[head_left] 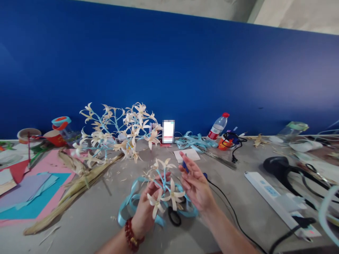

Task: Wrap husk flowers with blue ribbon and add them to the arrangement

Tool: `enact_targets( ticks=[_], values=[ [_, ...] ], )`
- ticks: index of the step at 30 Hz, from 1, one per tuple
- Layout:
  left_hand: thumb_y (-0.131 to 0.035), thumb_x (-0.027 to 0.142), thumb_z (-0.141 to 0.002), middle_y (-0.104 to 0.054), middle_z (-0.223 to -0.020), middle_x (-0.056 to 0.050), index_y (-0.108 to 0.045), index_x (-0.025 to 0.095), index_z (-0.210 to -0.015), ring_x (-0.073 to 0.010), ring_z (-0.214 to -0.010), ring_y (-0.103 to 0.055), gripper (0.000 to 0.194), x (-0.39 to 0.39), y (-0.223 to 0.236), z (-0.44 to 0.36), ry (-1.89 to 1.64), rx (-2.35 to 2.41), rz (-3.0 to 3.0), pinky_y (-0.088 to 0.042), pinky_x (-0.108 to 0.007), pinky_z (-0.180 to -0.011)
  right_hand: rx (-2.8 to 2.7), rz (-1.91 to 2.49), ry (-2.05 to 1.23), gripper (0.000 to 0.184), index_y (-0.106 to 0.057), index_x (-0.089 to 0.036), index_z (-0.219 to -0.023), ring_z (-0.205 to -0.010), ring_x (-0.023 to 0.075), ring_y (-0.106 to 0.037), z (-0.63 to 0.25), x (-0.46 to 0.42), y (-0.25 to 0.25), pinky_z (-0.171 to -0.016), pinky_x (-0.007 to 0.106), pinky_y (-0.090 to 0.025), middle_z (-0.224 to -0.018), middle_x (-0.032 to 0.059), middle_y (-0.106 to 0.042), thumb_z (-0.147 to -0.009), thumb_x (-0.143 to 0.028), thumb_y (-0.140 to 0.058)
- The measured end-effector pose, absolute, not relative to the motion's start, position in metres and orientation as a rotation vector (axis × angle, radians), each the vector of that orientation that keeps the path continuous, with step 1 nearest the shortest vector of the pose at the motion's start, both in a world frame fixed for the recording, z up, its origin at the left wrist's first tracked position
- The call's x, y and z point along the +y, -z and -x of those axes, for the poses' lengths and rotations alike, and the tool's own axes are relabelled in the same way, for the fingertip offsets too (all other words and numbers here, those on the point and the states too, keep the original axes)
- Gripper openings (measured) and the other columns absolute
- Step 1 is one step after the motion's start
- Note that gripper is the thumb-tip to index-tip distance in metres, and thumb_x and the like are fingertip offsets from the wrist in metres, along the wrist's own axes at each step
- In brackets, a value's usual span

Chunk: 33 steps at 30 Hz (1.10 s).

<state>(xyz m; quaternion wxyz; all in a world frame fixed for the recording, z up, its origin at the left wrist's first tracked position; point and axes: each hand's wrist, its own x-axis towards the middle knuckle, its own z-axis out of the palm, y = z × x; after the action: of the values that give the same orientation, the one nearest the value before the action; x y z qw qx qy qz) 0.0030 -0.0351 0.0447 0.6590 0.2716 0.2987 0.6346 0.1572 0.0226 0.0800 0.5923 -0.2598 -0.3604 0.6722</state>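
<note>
My left hand (pixel 149 201), with a red bead bracelet at the wrist, is closed around a spray of cream artificial flowers (pixel 173 195) on pale blue wrapped stems. My right hand (pixel 197 188) is just to its right, fingers curled around a slim blue tool (pixel 184 166). A black cord (pixel 225 195) trails from that tool's rear end; its exact kind is hidden by the fingers. Under the hands lie a loop of light blue ribbon (pixel 124 211) and the black handle of what look like scissors (pixel 174 217).
Behind stands a larger bunch of cream flowers (pixel 134 132), beside a lit phone (pixel 168 130). Dried husks (pixel 71 192) and coloured paper sheets (pixel 47 197) lie left. A ribbon pile (pixel 194 141), bottle (pixel 218 127) and power strip (pixel 265 190) are right. A blue partition (pixel 185 70) rises behind.
</note>
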Motion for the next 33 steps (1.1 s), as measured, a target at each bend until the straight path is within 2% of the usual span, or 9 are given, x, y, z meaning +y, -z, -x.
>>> enact_targets(
  ticks=[7,10,13,15,18,24,27,30,33],
  values=[
    [-0.077,0.034,-0.068,-0.072,-0.109,-0.012,-0.072,0.024,-0.107,-0.0316,-0.106,-0.063,0.04,-0.042,-0.044,0.0,-1.226,0.539,-0.636,-0.046,-0.047,-0.095,-0.931,0.539,-1.566,0.045,-0.066,-0.032,-0.114,-0.084,0.0157,-0.063,-0.146,0.014,-0.07,-0.042,0.019,-0.047,-0.137,0.0018,-0.053,-0.073,-0.014,-0.071],
    [-0.079,0.036,-0.066,-0.072,-0.106,-0.012,-0.075,0.023,-0.095,-0.0325,-0.105,-0.064,0.032,-0.043,-0.047,-0.001,-1.217,0.562,-0.657,-0.047,-0.046,-0.093,-0.993,0.541,-1.519,0.043,-0.064,-0.033,-0.117,-0.102,0.0227,-0.06,-0.145,0.011,-0.071,-0.052,0.024,-0.054,-0.141,0.0024,-0.049,-0.076,-0.02,-0.071],
    [-0.08,0.033,-0.066,-0.073,-0.099,-0.01,-0.075,0.021,-0.08,-0.0304,-0.097,-0.066,0.019,-0.042,-0.048,-0.001,-1.243,0.623,-0.711,-0.048,-0.043,-0.09,-0.998,0.516,-1.48,0.04,-0.063,-0.033,-0.119,-0.122,0.0275,-0.049,-0.148,0.01,-0.075,-0.079,0.035,-0.057,-0.148,-0.0006,-0.04,-0.079,-0.032,-0.068],
    [-0.079,0.03,-0.068,-0.073,-0.098,-0.009,-0.075,0.02,-0.075,-0.0281,-0.095,-0.065,0.013,-0.042,-0.043,-0.001,-1.262,0.65,-0.793,-0.048,-0.041,-0.09,-0.966,0.474,-1.548,0.042,-0.061,-0.032,-0.123,-0.128,0.0297,-0.044,-0.152,0.012,-0.078,-0.088,0.04,-0.054,-0.153,-0.001,-0.033,-0.082,-0.042,-0.063],
    [-0.077,0.027,-0.07,-0.071,-0.104,-0.009,-0.075,0.019,-0.075,-0.0271,-0.098,-0.063,0.01,-0.041,-0.032,0.0,-1.305,0.681,-0.895,-0.046,-0.038,-0.092,-0.865,0.418,-1.76,0.05,-0.057,-0.027,-0.127,-0.133,0.0328,-0.038,-0.16,0.018,-0.085,-0.088,0.045,-0.053,-0.153,0.0052,-0.034,-0.086,-0.055,-0.051],
    [-0.079,0.028,-0.068,-0.068,-0.076,-0.004,-0.073,0.019,-0.07,-0.0208,-0.077,-0.064,0.01,-0.042,-0.029,-0.001,-1.328,0.685,-0.837,-0.05,-0.033,-0.077,-0.699,0.431,-2.04,0.064,-0.056,-0.026,-0.127,-0.132,0.034,-0.042,-0.171,0.028,-0.09,-0.087,0.054,-0.051,-0.148,0.0093,-0.042,-0.086,-0.071,-0.036],
    [-0.08,0.029,-0.067,-0.072,-0.086,-0.006,-0.075,0.021,-0.075,-0.0235,-0.08,-0.067,0.013,-0.043,-0.04,-0.001,-1.328,0.663,-0.734,-0.051,-0.037,-0.08,-0.733,0.476,-1.946,0.06,-0.061,-0.024,-0.122,-0.13,0.0324,-0.044,-0.177,0.035,-0.085,-0.092,0.053,-0.048,-0.143,0.0106,-0.048,-0.087,-0.068,-0.038],
    [-0.082,0.033,-0.063,-0.073,-0.104,-0.009,-0.077,0.024,-0.084,-0.0298,-0.095,-0.067,0.024,-0.042,-0.05,0.001,-1.376,0.666,-0.645,-0.049,-0.043,-0.09,-0.798,0.649,-1.536,0.036,-0.069,-0.024,-0.107,-0.124,0.0261,-0.049,-0.182,0.041,-0.076,-0.1,0.046,-0.045,-0.13,0.0079,-0.059,-0.086,-0.051,-0.057],
    [-0.083,0.031,-0.061,-0.074,-0.104,-0.008,-0.077,0.026,-0.086,-0.0309,-0.102,-0.066,0.026,-0.039,-0.052,0.001,-1.37,0.69,-0.606,-0.049,-0.043,-0.091,-0.886,0.731,-1.355,0.029,-0.069,-0.026,-0.108,-0.12,0.0235,-0.052,-0.177,0.038,-0.068,-0.1,0.039,-0.046,-0.127,0.0053,-0.061,-0.083,-0.039,-0.066]
  ],
)
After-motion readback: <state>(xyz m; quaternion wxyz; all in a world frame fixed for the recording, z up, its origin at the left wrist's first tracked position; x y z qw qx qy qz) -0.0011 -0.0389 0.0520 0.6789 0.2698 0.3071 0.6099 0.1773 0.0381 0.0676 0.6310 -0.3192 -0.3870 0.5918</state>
